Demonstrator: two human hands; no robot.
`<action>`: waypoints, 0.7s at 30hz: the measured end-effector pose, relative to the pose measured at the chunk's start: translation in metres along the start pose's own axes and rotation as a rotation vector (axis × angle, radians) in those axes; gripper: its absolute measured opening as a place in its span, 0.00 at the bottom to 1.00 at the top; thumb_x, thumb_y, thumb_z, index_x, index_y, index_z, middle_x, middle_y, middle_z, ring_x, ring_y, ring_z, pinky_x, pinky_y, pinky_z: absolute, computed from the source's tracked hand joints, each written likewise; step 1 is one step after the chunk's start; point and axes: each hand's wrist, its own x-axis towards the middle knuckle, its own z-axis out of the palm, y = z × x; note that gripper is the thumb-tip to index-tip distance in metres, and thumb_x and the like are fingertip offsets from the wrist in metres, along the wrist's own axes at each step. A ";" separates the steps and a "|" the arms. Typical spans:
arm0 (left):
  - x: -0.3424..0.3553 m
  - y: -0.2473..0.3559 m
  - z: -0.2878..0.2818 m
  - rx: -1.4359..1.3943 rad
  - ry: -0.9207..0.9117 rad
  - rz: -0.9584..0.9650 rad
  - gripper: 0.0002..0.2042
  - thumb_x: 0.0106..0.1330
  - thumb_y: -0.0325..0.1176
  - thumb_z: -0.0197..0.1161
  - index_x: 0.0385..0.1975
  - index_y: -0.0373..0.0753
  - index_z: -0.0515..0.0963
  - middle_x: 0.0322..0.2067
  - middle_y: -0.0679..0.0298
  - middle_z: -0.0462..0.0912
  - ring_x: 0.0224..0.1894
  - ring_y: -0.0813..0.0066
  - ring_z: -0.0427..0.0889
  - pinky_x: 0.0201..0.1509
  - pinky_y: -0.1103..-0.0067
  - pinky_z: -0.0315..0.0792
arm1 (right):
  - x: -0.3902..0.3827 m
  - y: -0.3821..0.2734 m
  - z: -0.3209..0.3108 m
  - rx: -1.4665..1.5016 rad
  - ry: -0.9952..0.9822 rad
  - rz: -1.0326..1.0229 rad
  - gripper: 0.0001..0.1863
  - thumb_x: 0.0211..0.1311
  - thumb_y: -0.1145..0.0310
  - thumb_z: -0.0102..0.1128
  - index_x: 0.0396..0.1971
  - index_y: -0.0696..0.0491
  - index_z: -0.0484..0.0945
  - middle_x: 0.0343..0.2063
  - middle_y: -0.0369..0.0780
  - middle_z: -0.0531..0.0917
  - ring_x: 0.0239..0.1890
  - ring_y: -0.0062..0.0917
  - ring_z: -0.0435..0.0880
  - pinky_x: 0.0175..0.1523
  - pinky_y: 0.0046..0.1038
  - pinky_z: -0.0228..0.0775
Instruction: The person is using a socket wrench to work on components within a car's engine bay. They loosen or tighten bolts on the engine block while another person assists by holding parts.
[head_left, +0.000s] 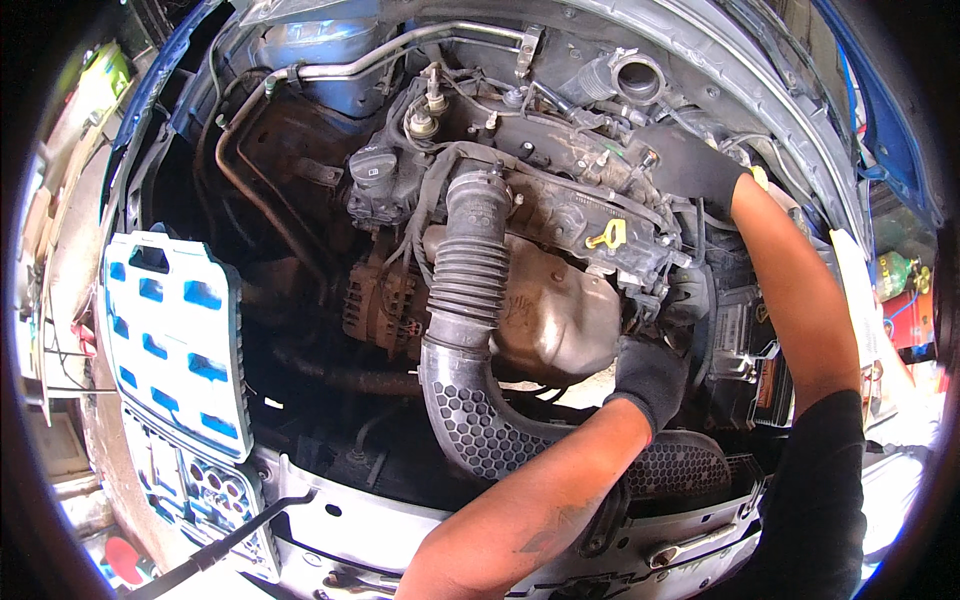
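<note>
Both my hands wear dark gloves and reach into a car's engine bay. My left hand (652, 380) is low, at the right end of the engine, beside the metal heat shield (560, 315). Its fingers are hidden among dark parts there. Higher up, my right hand (695, 170) lies over the back right end of the engine, near the black valve cover (540, 150). Its fingers blend into the dark hoses and fittings, so their grip is unclear. A yellow dipstick handle (607, 236) stands between the two hands, and a black ribbed intake hose (470, 270) curves down left of them.
An open blue-and-white tool case (175, 340) with sockets rests at the left front. The hood prop rod (235, 535) crosses near it. The battery (740, 350) sits right of my left hand. An open-ended duct (638, 80) stands behind the engine. A wrench-like tool (700, 545) lies on the front panel.
</note>
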 end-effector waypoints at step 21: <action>0.014 -0.049 0.034 0.151 0.395 0.251 0.20 0.67 0.48 0.59 0.52 0.44 0.84 0.51 0.51 0.86 0.54 0.51 0.84 0.59 0.60 0.75 | -0.155 -0.169 0.026 0.536 0.684 0.093 0.14 0.63 0.71 0.68 0.46 0.58 0.83 0.41 0.48 0.87 0.45 0.39 0.88 0.54 0.34 0.77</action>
